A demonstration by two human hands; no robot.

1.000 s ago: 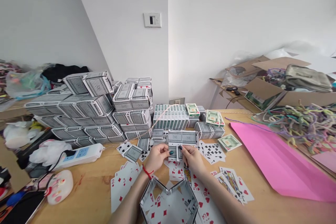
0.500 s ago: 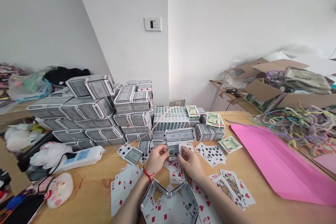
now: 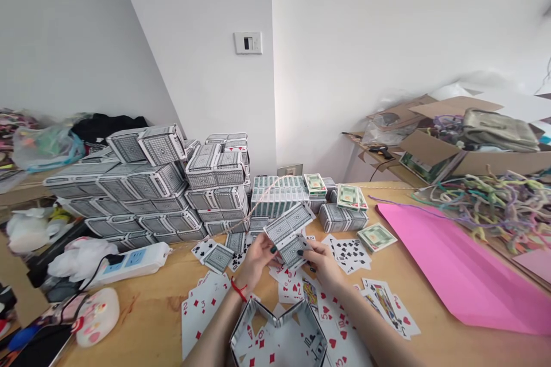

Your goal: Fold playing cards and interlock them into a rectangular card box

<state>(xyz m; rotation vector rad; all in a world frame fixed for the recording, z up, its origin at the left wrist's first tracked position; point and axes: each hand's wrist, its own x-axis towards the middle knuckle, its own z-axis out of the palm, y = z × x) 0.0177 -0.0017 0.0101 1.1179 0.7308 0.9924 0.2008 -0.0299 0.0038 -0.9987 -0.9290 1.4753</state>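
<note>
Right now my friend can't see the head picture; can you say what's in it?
Two hands hold patterned cards over a table strewn with loose cards. At the bottom sits a heart-shaped frame; stacked blocks stand at left, pink paper at right.

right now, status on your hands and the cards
Left hand and right hand: both pinching grey-backed cards, held tilted. Heart-shaped card frame nearer the camera. Loose face-up cards around, possibly in the way.

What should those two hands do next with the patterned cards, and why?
I'd maybe have the left hand and right hand turn the patterned cards straight, because both hands are on them and their top edge slopes.
</note>
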